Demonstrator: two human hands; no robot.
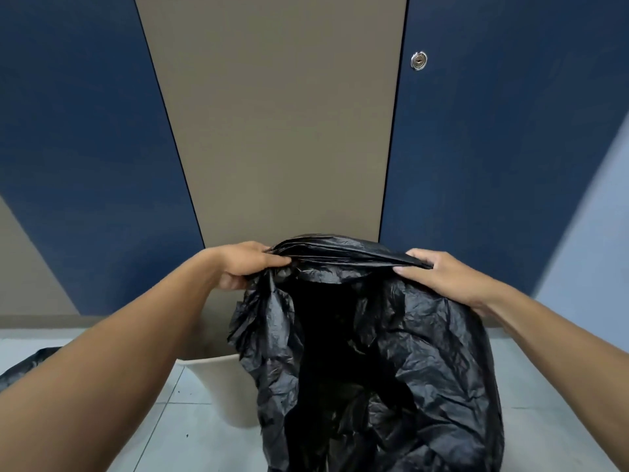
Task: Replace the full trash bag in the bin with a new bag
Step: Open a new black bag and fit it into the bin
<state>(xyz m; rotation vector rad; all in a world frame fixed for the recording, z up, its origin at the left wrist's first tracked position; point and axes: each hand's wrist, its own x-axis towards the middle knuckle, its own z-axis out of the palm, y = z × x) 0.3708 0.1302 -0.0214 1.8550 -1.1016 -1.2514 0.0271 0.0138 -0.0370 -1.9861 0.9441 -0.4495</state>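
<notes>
While left hand [246, 265] and right hand [439, 274] pinch rim, black bag [391, 352] hangs lengthwise downward, mouth up.

Two hands [250, 264] [439, 274], one bin [218, 386], and perhaps two black bags [391, 352] [23, 366].
</notes>
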